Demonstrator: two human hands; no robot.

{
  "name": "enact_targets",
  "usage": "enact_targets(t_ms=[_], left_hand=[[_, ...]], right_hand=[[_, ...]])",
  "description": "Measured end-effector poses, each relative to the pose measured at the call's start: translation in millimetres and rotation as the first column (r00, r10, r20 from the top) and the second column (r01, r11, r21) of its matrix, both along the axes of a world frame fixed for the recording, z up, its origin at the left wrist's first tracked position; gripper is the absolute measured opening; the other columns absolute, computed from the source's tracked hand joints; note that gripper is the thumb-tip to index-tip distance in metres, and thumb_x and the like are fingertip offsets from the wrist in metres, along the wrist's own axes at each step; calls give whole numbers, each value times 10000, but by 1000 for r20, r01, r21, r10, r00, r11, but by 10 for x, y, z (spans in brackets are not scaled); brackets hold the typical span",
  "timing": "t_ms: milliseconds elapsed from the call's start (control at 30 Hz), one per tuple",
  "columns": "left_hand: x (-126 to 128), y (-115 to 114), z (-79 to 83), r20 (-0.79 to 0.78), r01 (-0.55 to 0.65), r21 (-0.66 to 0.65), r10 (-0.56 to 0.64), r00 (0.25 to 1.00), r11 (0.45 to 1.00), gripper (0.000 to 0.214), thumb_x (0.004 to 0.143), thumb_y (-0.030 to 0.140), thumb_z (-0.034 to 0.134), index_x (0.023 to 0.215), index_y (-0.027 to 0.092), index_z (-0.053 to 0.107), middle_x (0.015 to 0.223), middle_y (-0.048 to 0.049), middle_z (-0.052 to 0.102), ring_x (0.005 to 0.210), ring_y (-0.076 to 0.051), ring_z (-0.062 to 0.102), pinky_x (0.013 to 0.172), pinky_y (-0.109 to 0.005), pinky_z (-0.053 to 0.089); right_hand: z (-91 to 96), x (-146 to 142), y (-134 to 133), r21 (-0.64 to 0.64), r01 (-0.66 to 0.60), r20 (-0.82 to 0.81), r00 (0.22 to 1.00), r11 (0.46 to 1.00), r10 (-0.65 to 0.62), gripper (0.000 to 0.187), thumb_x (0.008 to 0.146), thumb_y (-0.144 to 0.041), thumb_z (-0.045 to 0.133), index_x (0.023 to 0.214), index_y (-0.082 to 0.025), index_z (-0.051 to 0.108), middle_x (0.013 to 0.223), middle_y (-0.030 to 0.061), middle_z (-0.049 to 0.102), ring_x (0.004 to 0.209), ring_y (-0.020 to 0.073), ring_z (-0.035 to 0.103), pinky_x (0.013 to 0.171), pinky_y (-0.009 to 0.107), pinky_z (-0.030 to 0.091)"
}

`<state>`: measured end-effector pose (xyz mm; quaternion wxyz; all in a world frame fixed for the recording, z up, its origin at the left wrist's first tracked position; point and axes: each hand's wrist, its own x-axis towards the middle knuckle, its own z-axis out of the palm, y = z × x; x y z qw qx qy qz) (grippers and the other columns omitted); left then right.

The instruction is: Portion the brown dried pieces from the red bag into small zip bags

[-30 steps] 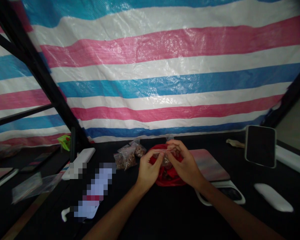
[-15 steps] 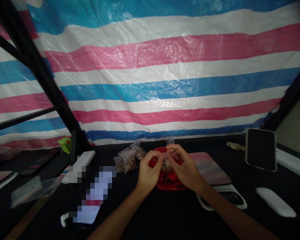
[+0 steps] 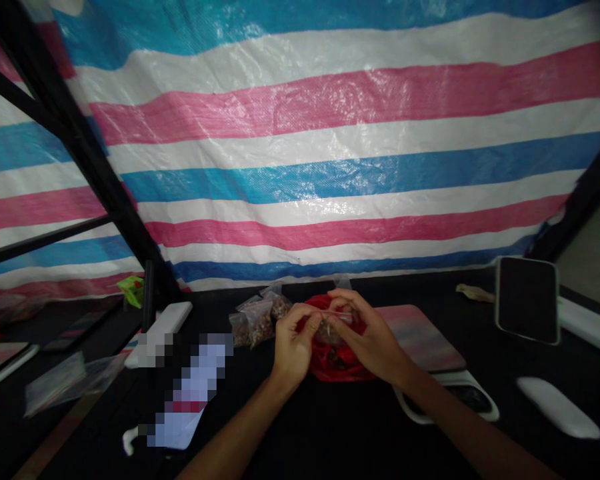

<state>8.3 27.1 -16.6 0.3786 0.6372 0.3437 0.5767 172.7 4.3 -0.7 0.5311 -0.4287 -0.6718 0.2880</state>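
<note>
My left hand (image 3: 291, 344) and my right hand (image 3: 367, 337) meet over a red plastic bag (image 3: 340, 365) on the black table. Both pinch the top edge of a small clear zip bag (image 3: 330, 325) with brownish bits inside, held just above the red bag. Fingers of both hands are closed on its strip. To the left of my left hand lie filled small clear bags (image 3: 258, 319) with the same brown contents.
A pink-grey pad (image 3: 420, 337) lies right of the hands, over a white device (image 3: 460, 400). A dark phone-like slab (image 3: 527, 308) stands at right, a white oblong (image 3: 557, 407) near it. Empty clear bags (image 3: 60, 381) lie far left. A striped tarp hangs behind.
The hands have shifted slightly along the small bag's top strip, fingers closer together; the view moved a little. Nothing else moved.
</note>
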Motion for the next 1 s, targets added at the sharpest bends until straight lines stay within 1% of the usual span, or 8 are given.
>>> enact_targets(t_ms=[133,267,400,533,733,800,900,1000], left_hand=[[-145,132,58,101,-329,-41,332,938,943,322,1017,437,509,845,184,609,731,26,555,668,-131,515,634,-234,412],[-377,379,20,-108,-597,63,600,793,800,222,1024,366,482,1123,191,577,980,-38,607,885,-188,596,815,-308,480],[-520,493,-67,-407,-642,296,702,585,707,321,982,234,498,1288,158,557,1218,-141,527,1116,-283,590,959,-444,503],[-520,416,6,-490,-557,541,774,400,630,320,961,167,506,1258,161,625,1258,-181,516,1190,-329,543,1001,-494,476],[-296,166,120,-738,-170,464,486,468,869,242,987,231,480,1160,218,649,1118,-96,660,999,-250,642,936,-399,487],[-216,101,85,-803,-163,390,421,421,906,374,968,369,539,1290,187,597,1150,-129,670,1035,-303,640,942,-448,490],[-171,67,42,-864,-125,303,327,384,945,314,913,310,587,1198,187,629,1046,-129,699,1078,-348,610,972,-502,470],[-196,93,59,-833,-106,247,267,485,963,311,828,113,569,1115,214,632,1040,-97,676,1091,-311,589,1005,-468,467]], right_hand=[[31,34,-38,93,69,232,969,993,-89,366,997,-353,589,1353,-276,550,1287,59,672,1175,233,621,1044,417,465],[39,83,-24,205,51,525,837,977,-154,200,1031,-291,517,1144,-264,680,1127,49,733,1049,236,626,927,409,440],[25,123,5,207,90,686,697,974,-210,152,967,-254,593,1055,-258,717,1061,51,733,1025,253,607,904,421,394],[30,180,6,148,25,773,621,989,-131,142,895,-257,671,1021,-279,733,1066,38,729,1082,268,586,954,452,339],[55,265,-15,88,-40,781,622,995,-44,300,847,-220,677,1138,-274,726,1116,58,715,1099,264,581,964,448,330],[47,287,-9,66,-73,789,615,995,-8,360,829,-168,663,1165,-282,721,1111,54,707,1085,256,585,964,440,342],[20,325,22,65,-70,785,619,995,-8,373,862,-203,669,1225,-283,700,1127,63,684,1075,258,590,960,433,373],[4,367,66,126,24,780,616,992,-114,420,862,-202,691,1278,-259,676,1156,90,637,1029,264,584,928,432,418]])
